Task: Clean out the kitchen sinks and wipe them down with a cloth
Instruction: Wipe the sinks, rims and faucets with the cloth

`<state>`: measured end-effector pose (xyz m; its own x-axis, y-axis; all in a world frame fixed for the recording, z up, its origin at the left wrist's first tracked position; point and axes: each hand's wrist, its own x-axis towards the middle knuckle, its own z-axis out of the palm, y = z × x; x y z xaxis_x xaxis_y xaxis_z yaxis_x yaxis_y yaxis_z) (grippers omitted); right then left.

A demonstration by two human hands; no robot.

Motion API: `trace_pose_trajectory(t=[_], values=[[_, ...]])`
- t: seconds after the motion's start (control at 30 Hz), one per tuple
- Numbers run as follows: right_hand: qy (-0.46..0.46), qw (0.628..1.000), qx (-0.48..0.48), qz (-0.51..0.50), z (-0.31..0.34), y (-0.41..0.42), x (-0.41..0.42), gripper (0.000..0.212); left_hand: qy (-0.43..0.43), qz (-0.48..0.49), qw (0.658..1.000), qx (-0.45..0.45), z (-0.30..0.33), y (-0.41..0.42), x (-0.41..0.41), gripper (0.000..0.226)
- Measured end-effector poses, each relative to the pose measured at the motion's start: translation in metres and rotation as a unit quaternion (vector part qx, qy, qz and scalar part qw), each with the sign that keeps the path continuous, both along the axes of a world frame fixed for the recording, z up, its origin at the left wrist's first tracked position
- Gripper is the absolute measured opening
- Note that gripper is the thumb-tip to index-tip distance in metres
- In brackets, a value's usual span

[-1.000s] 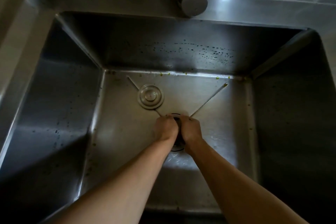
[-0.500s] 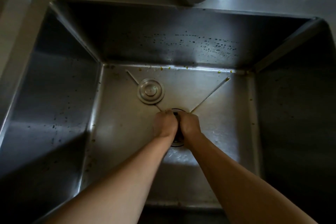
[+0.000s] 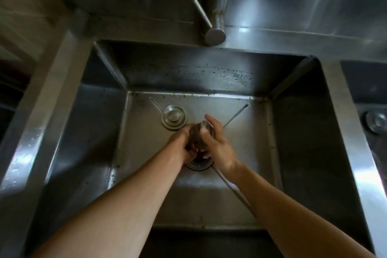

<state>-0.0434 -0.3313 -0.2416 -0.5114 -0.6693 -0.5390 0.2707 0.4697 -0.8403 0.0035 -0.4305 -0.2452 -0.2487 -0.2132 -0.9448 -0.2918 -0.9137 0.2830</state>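
Sink strainer (image 3: 201,135) clasped by left hand (image 3: 184,146), right hand (image 3: 216,142).

Single head-worn wide-angle view, looking steeply down into the steel sink (image 3: 100,132), forearms reaching away, close range

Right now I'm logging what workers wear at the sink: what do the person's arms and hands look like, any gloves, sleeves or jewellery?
Both forearms are bare up to the frame's edge, with no sleeves in view. The left hand and right hand wear no gloves. No watch, bracelet or ring shows, though the light is dim and the fingers are partly hidden.
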Motion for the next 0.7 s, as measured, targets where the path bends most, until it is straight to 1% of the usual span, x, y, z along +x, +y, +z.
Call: trace_pose_trajectory(t=[0.03, 0.07, 0.13, 0.17, 0.2, 0.23, 0.3, 0.37, 0.4, 0.47, 0.5, 0.6, 0.7], values=[[0.093, 0.993, -0.006, 0.068, 0.004, 0.006, 0.001, 0.051, 0.022, 0.001, 0.999, 0.040, 0.005, -0.003, 0.000, 0.023], [0.186, 0.976, -0.007, 0.117, 0.007, 0.010, 0.001, 0.059, 0.041, 0.000, 0.997, 0.072, 0.011, -0.004, 0.001, 0.023], [0.326, 0.932, -0.032, 0.158, 0.015, 0.010, 0.000, 0.066, 0.047, -0.021, 0.993, 0.102, 0.019, -0.003, 0.007, 0.025], [0.363, 0.915, -0.046, 0.172, 0.017, 0.007, -0.001, 0.065, 0.035, -0.039, 0.993, 0.104, 0.022, -0.001, 0.010, 0.027], [0.381, 0.905, -0.052, 0.180, 0.018, 0.003, -0.001, 0.062, 0.012, -0.061, 0.994, 0.091, 0.023, 0.000, 0.013, 0.030], [0.386, 0.904, -0.048, 0.174, 0.018, -0.001, 0.001, 0.057, -0.009, -0.081, 0.994, 0.070, 0.021, 0.002, 0.015, 0.032], [0.380, 0.916, -0.021, 0.128, 0.013, -0.004, 0.008, 0.041, -0.028, -0.106, 0.993, 0.035, 0.018, 0.008, 0.017, 0.037], [0.339, 0.938, 0.013, 0.076, 0.007, -0.007, 0.016, 0.020, -0.042, -0.112, 0.993, -0.019, 0.016, 0.014, 0.017, 0.041], [0.309, 0.949, 0.032, 0.054, 0.003, -0.009, 0.018, 0.015, -0.050, -0.100, 0.993, -0.041, 0.013, 0.016, 0.017, 0.041], [0.258, 0.963, 0.075, 0.021, -0.003, -0.013, 0.020, 0.013, -0.069, -0.083, 0.990, -0.091, 0.006, 0.020, 0.015, 0.032], [0.237, 0.967, 0.091, 0.013, -0.005, -0.016, 0.019, 0.014, -0.093, -0.106, 0.981, -0.135, -0.001, 0.020, 0.012, 0.029], [0.166, 0.979, 0.119, -0.026, -0.013, -0.022, 0.013, 0.019, -0.157, -0.211, 0.929, -0.261, -0.020, 0.017, 0.012, 0.040], [0.057, 0.984, 0.157, -0.056, -0.023, -0.025, 0.009, 0.027, -0.162, -0.268, 0.883, -0.349, -0.031, 0.017, 0.012, 0.039]])
